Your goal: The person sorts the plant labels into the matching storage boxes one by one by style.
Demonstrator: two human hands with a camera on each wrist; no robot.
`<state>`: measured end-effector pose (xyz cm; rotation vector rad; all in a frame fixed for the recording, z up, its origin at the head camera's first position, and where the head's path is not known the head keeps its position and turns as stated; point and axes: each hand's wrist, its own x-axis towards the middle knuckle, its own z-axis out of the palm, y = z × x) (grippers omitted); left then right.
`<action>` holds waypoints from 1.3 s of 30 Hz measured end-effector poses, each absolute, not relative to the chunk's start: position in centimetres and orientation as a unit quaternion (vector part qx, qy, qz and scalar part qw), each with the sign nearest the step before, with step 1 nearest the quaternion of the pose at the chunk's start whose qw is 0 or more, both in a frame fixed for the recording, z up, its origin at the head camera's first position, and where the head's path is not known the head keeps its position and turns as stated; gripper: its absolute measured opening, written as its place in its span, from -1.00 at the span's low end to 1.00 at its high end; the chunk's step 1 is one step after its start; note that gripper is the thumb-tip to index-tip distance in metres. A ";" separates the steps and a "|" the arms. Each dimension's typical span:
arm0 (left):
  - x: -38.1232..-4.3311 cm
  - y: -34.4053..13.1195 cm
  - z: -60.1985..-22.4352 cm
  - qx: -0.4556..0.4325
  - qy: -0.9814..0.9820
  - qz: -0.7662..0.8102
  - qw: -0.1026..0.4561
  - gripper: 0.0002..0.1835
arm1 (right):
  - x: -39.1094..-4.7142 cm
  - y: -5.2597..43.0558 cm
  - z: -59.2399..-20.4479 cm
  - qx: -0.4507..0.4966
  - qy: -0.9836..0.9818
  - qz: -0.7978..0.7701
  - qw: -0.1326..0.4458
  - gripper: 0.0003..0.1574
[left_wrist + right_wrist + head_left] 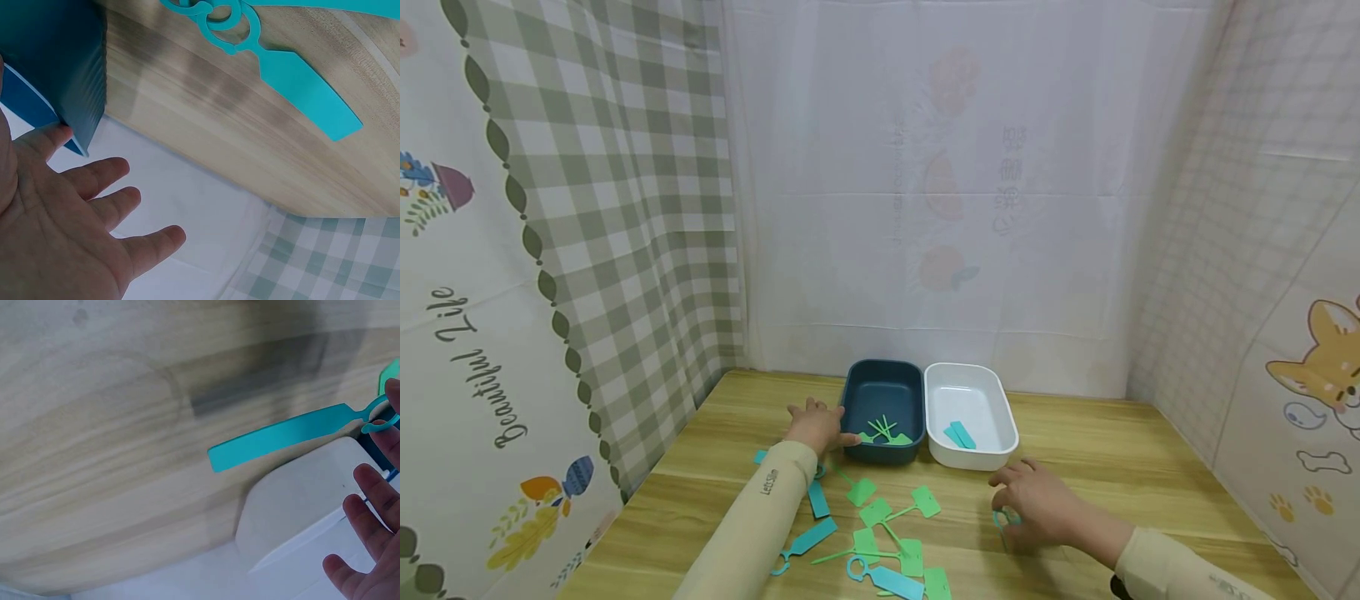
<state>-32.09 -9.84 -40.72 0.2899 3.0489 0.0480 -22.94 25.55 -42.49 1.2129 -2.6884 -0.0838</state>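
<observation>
With my right hand (1041,504) I pinch a blue tag (275,439) by its ring (374,429), caught between thumb and index finger, while my other fingers reach out away from it. The tag is on the near right side of the white bin (973,396), over the table (1090,450); from the head view my hand hides most of it.

My left hand (816,427) grasps nothing: its fingers are spread and straight, and it touches the rim of the dark blue bin (886,400) at the near left corner. The two bins stand side by side at the far edge, dark on the left, white on the right.

Green tags with thin stems (898,439) lie inside the dark bin, and blue pieces (961,435) lie overlapping in the white one (their colour matches what I hold). Nearer, loose green tags (912,557) lie scattered, some overlapping, with loose blue tags (814,536) among and left of them. Near my left hand, rings of blue tags overlap. A checked cloth (655,208) hangs at the left.
</observation>
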 end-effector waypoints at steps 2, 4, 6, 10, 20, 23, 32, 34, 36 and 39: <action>-32.1 -9.8 -40.7 0.094 0.995 0.016 0.041 -0.20 | -23.2 25.4 -42.0 0.408 -0.907 -0.034 0.099 -0.79; -32.1 -9.8 -40.7 0.093 0.995 0.018 0.044 -0.20 | -23.4 25.2 -41.5 0.405 -0.907 -0.037 0.106 -0.81; -32.1 -9.8 -40.7 0.092 0.994 0.020 0.046 -0.20 | -23.6 24.9 -40.9 0.400 -0.909 -0.038 0.110 -0.81; -32.0 -9.8 -40.6 0.092 0.994 0.022 0.047 -0.20 | -24.2 24.4 -39.7 0.395 -0.909 -0.040 0.127 -0.79; -31.8 -9.9 -40.5 0.092 0.995 0.020 0.043 -0.20 | -26.3 23.3 -37.2 0.374 -0.914 -0.038 0.154 -0.77; -31.8 -9.8 -40.5 0.093 0.995 0.018 0.043 -0.20 | -26.9 23.2 -36.9 0.372 -0.913 -0.034 0.162 -0.75; -31.9 -9.9 -40.4 0.094 0.994 0.020 0.047 -0.20 | -29.1 22.8 -36.4 0.330 -0.929 -0.017 0.165 -0.77; -31.9 -9.9 -40.4 0.094 0.994 0.020 0.047 -0.20 | -29.6 22.7 -36.4 0.317 -0.934 -0.008 0.161 -0.75; -31.9 -9.8 -40.4 0.093 0.994 0.022 0.050 -0.20 | -30.1 22.7 -36.3 0.306 -0.939 -0.004 0.160 -0.75; -31.9 -9.8 -40.4 0.091 0.994 0.024 0.052 -0.20 | -30.8 22.7 -36.4 0.291 -0.943 0.002 0.162 -0.74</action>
